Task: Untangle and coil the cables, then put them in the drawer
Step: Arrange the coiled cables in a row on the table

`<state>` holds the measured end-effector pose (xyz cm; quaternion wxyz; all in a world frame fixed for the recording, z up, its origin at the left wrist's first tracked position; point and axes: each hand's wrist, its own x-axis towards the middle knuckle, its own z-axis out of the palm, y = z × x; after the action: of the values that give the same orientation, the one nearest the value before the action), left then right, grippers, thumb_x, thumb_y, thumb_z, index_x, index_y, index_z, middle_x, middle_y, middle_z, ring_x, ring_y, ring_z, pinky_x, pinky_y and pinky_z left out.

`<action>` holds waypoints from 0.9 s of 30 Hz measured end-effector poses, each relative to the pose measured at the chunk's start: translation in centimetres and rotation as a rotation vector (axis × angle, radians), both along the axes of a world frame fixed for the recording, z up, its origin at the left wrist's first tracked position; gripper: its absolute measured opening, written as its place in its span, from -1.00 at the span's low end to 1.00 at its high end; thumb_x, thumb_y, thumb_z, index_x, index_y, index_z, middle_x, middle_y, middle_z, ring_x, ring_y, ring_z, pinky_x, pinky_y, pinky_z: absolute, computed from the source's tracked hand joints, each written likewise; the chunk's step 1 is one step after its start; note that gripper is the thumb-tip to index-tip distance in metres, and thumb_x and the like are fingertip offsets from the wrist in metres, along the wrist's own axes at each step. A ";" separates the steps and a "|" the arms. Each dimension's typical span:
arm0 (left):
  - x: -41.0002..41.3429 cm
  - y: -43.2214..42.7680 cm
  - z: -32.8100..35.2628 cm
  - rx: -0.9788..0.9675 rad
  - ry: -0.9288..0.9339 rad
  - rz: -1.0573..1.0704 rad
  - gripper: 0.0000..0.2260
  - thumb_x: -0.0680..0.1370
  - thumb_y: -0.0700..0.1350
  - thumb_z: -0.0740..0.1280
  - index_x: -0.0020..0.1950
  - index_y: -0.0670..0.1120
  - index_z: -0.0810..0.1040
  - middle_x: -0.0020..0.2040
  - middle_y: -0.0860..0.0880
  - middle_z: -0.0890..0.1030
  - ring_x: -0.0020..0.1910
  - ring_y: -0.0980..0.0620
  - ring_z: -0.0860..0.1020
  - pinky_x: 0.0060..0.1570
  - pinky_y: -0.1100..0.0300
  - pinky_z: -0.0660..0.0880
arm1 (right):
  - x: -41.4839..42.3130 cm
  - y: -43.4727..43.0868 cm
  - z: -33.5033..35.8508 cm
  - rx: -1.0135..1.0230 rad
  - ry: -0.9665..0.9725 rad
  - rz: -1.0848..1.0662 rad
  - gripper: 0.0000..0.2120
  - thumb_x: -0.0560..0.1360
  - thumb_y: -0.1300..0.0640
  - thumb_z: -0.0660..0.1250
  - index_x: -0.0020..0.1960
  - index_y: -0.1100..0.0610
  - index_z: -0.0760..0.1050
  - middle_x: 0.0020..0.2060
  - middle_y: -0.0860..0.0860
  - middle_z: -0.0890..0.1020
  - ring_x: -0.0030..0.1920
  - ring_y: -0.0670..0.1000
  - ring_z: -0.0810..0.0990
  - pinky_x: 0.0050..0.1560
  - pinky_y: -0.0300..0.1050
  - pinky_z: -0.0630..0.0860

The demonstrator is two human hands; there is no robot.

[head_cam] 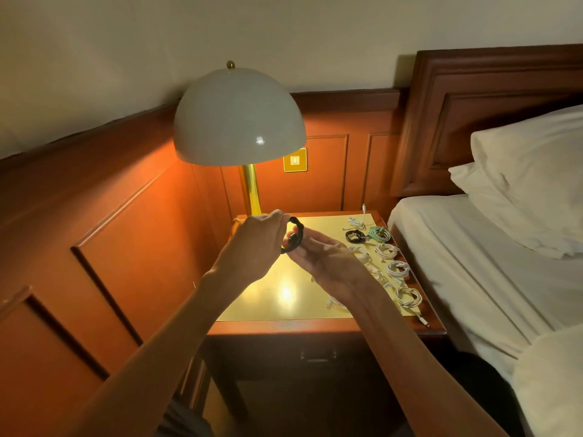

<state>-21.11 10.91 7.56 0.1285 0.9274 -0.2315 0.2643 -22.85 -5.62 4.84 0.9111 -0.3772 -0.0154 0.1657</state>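
Observation:
Both hands meet above the bedside table [284, 307]. A black cable coil [295, 236] hangs between them: my left hand [257, 241] pinches its top with curled fingers, and my right hand [325, 260] holds its lower side. Along the table's right side lie several coiled cables: white coils [398, 268], another black coil [355, 236] and a green coil [379, 234]. A loose white cable [334, 302] shows under my right forearm. The drawer [317, 356] below the tabletop is closed, its handle dimly visible.
A lamp [239, 121] with a white dome shade and brass stem stands at the back of the table. Wood panelling runs along the left and rear. A bed [473, 257] with white sheets and pillows is close on the right.

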 end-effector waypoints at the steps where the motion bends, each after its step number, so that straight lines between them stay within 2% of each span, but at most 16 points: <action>1: -0.2 -0.1 -0.1 0.055 -0.013 -0.010 -0.86 0.62 -0.14 0.29 0.12 -0.17 0.54 -0.20 -0.06 0.61 -0.32 0.01 0.55 -0.30 0.12 0.57 | 0.0 -0.1 0.0 -0.011 0.001 0.022 -0.68 0.65 0.37 0.15 0.38 0.35 0.44 0.27 0.30 0.57 0.29 0.24 0.57 0.17 -0.01 0.61; 2: -0.3 0.0 -0.2 0.102 -0.045 -0.018 -0.85 0.60 -0.15 0.33 0.11 -0.19 0.55 -0.19 -0.05 0.62 -0.33 0.02 0.57 -0.32 0.14 0.59 | 0.0 -0.1 0.1 -0.020 -0.007 0.035 -0.68 0.65 0.36 0.14 0.39 0.34 0.43 0.28 0.29 0.57 0.30 0.24 0.57 0.21 0.01 0.59; 4: -0.1 0.0 -0.1 0.045 -0.035 0.010 -0.86 0.61 -0.16 0.30 0.11 -0.19 0.53 -0.19 -0.04 0.61 -0.31 0.02 0.56 -0.32 0.13 0.56 | -0.3 -0.1 0.5 -0.046 -0.015 0.035 -0.72 0.65 0.30 0.18 0.33 0.31 0.48 0.24 0.25 0.61 0.27 0.23 0.59 0.28 0.06 0.54; 6: 0.3 0.1 -0.2 0.008 -0.048 0.031 -0.87 0.63 -0.15 0.26 0.10 -0.18 0.52 -0.22 -0.03 0.58 -0.32 0.05 0.51 -0.32 0.13 0.51 | -0.7 0.1 1.2 -0.090 0.006 0.006 -0.76 0.60 0.18 0.32 0.21 0.26 0.55 0.16 0.21 0.66 0.21 0.21 0.63 0.30 0.11 0.52; 7: 0.3 0.1 -0.3 0.030 -0.057 0.012 -0.87 0.62 -0.15 0.29 0.08 -0.18 0.55 -0.24 -0.02 0.59 -0.35 0.07 0.52 -0.35 0.16 0.54 | -0.9 0.2 1.6 -0.131 0.011 -0.019 -0.71 0.54 0.13 0.41 0.20 0.25 0.56 0.10 0.19 0.68 0.17 0.19 0.66 0.27 0.10 0.54; 9: 0.4 0.0 -0.3 0.031 -0.086 -0.062 -0.87 0.58 -0.16 0.34 0.08 -0.18 0.59 -0.22 -0.03 0.63 -0.33 0.07 0.58 -0.31 0.20 0.59 | -0.9 0.8 2.0 -0.248 0.009 -0.106 -0.59 0.44 0.14 0.53 0.23 0.25 0.56 0.02 0.14 0.71 0.06 0.11 0.71 0.15 0.02 0.61; 12: 0.9 0.1 -0.1 -0.124 -0.051 -0.112 -0.81 0.63 -0.15 0.25 0.15 -0.20 0.58 -0.11 -0.04 0.63 -0.15 0.03 0.59 -0.12 0.19 0.53 | -0.7 1.3 2.3 -0.371 0.015 -0.230 -0.61 0.38 0.27 0.56 0.17 0.28 0.60 -0.03 0.13 0.73 -0.07 0.06 0.74 -0.04 -0.08 0.66; 13: 1.0 0.3 -0.1 -0.173 -0.047 -0.120 -0.78 0.65 -0.11 0.21 0.12 -0.20 0.59 -0.14 -0.01 0.61 -0.16 0.05 0.59 -0.15 0.24 0.50 | -0.6 1.3 2.4 -0.380 0.016 -0.229 -0.64 0.38 0.30 0.55 0.15 0.28 0.61 -0.03 0.14 0.73 -0.08 0.07 0.74 -0.07 -0.09 0.66; 15: 1.1 0.6 -0.2 -0.174 -0.100 -0.154 -0.74 0.62 -0.04 0.17 0.01 -0.17 0.58 -0.28 0.06 0.54 -0.33 0.09 0.57 -0.31 0.37 0.46 | -0.5 1.4 2.7 -0.384 0.021 -0.217 -0.69 0.39 0.32 0.52 0.13 0.28 0.63 -0.04 0.16 0.73 -0.11 0.10 0.75 -0.09 -0.09 0.67; 18: 1.5 0.9 -0.9 -0.064 -0.182 -0.170 -0.87 0.58 -0.14 0.28 -0.06 -0.15 0.58 -0.33 0.02 0.55 -0.42 0.11 0.52 -0.43 0.30 0.49 | -0.4 1.9 2.3 -0.488 0.000 -0.286 -0.75 0.41 0.31 0.51 0.07 0.26 0.64 -0.09 0.17 0.73 -0.14 0.11 0.74 -0.14 -0.10 0.68; 20: 1.6 0.9 -1.3 -0.078 -0.163 -0.164 -0.87 0.60 -0.13 0.27 -0.08 -0.13 0.58 -0.31 0.07 0.54 -0.42 0.16 0.48 -0.40 0.37 0.45 | -0.3 2.3 1.9 -0.650 -0.076 -0.357 -0.77 0.43 0.26 0.50 0.08 0.25 0.65 -0.14 0.15 0.73 -0.17 0.09 0.74 -0.13 -0.07 0.69; 22: 1.5 0.7 -1.5 -0.183 -0.064 -0.170 -0.80 0.65 -0.09 0.19 -0.11 -0.10 0.54 -0.29 0.13 0.49 -0.40 0.19 0.46 -0.37 0.46 0.36 | 0.0 2.4 1.3 -0.895 -0.224 -0.407 -0.76 0.44 0.20 0.48 0.10 0.22 0.66 -0.19 0.11 0.73 -0.23 0.06 0.74 -0.12 -0.03 0.70; 23: 1.4 0.5 -1.6 -0.248 0.045 -0.183 -0.76 0.67 -0.10 0.15 -0.13 -0.11 0.50 -0.30 0.12 0.46 -0.40 0.18 0.44 -0.39 0.43 0.34 | 0.1 2.4 1.0 -1.027 -0.316 -0.419 -0.75 0.45 0.18 0.46 0.12 0.20 0.66 -0.20 0.10 0.74 -0.23 0.06 0.74 -0.10 -0.01 0.69; 25: 1.3 0.1 -1.7 -0.424 0.382 -0.226 -0.71 0.70 -0.13 0.08 -0.19 -0.12 0.43 -0.33 0.07 0.41 -0.42 0.15 0.38 -0.41 0.37 0.32 | 0.1 2.6 0.5 -1.248 -0.479 -0.429 -0.71 0.48 0.19 0.40 0.19 0.18 0.63 -0.15 0.11 0.74 -0.17 0.08 0.72 -0.05 0.00 0.66; 27: 1.4 -0.5 -1.6 -0.697 0.683 -0.236 -0.67 0.71 -0.14 0.04 -0.24 -0.11 0.37 -0.33 0.02 0.39 -0.42 0.17 0.36 -0.44 0.39 0.28 | 0.1 3.1 -0.2 -1.367 -0.575 -0.444 -0.71 0.49 0.28 0.34 0.20 0.23 0.60 -0.10 0.13 0.72 -0.12 0.11 0.70 -0.02 -0.04 0.62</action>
<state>-19.68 10.38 5.91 0.5284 0.8302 -0.1775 -0.0092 -22.74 -2.51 4.65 0.4478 -0.8782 -0.0696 -0.1528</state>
